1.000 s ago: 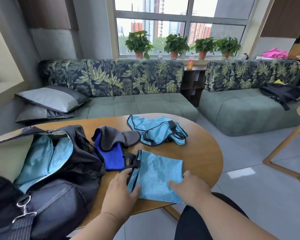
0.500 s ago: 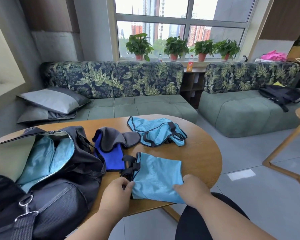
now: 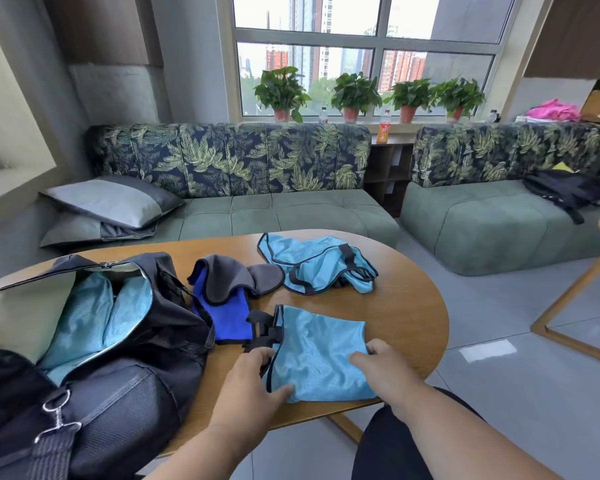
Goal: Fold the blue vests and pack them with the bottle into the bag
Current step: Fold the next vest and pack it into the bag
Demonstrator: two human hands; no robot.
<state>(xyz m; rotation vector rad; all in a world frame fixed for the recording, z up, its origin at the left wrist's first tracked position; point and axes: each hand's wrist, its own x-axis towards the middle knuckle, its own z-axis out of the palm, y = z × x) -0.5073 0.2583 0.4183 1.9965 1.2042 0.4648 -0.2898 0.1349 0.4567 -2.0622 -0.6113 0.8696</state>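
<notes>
The folded blue vest [image 3: 321, 355] lies at the near table edge [image 3: 329, 415], bare wood beyond, its 2 sides pinched by left hand [image 3: 253, 384] and right hand [image 3: 383, 365].

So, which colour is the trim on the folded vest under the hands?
Black trim on the light blue folded vest, clearest in the head view.

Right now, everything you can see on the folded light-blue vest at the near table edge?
The folded vest is light-blue mesh-like fabric with thin dark edging, folded into a rough rectangle lying flat on the wooden table near its front edge. Black straps bunch at its left end, next to a royal-blue cloth. The left hand pinches its near-left corner; the right hand grips its right edge.
</notes>
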